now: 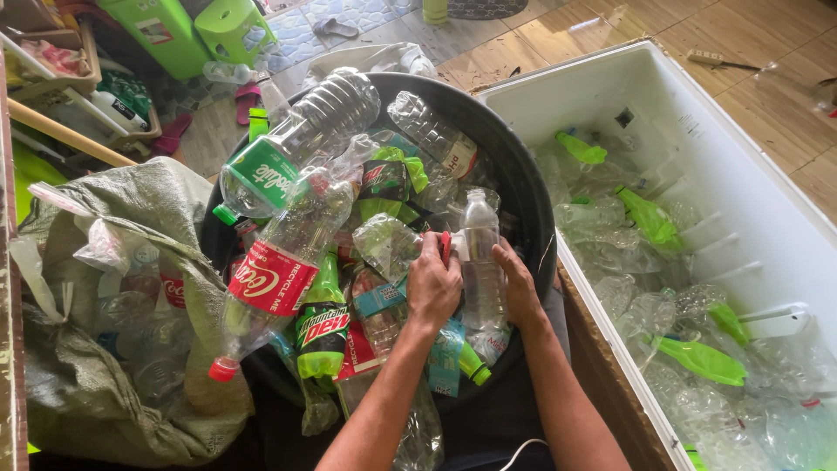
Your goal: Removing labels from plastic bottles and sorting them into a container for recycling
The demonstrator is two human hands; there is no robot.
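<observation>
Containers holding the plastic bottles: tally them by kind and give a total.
Black round tub: 1
White rectangular box: 1
Grey-green woven sack: 1
Total: 3

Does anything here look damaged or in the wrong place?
Yes. Many plastic bottles in the white container are crushed flat. A red-labelled bottle leans askew over the black tub rim.
</observation>
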